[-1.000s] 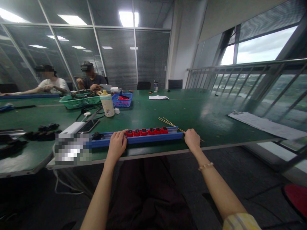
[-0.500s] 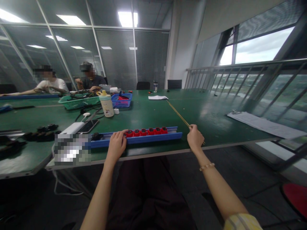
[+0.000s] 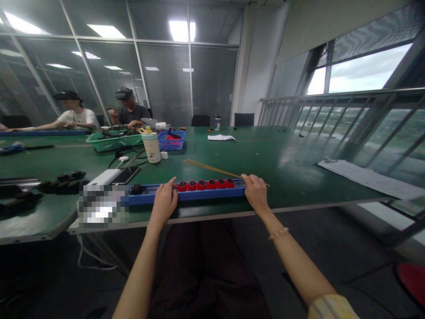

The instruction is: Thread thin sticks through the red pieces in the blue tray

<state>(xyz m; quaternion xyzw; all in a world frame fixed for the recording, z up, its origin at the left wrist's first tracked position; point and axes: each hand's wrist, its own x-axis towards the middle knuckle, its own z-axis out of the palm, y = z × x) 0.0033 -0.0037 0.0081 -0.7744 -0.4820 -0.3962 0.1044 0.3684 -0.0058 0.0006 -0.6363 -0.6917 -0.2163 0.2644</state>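
Observation:
A long blue channel (image 3: 202, 195) lies along the table's near edge, with several red blocks (image 3: 202, 184) with dark tops lined up inside it. My left hand (image 3: 164, 200) is closed over the channel just left of the row, its fingertips by the leftmost block and its index finger raised. Near the channel's right end, my right hand (image 3: 255, 191) is closed around thin brass-coloured rods (image 3: 212, 168). They slant up and to the left above the table behind the channel, with short ends poking out right of the hand. A small black part (image 3: 136, 189) sits in the channel's left end.
Behind stand a cream tumbler (image 3: 151, 148), a green basket (image 3: 114, 142) and a blue basket (image 3: 175, 141). A phone (image 3: 126, 175), cables and black parts (image 3: 64, 180) lie left. A clipboard (image 3: 357, 179) lies right. Two people sit at the far left.
My right hand has moved left to the channel's end. The rods have swung from pointing away to lying more sideways, pointing left. My left hand stays at the channel, its index finger now raised.

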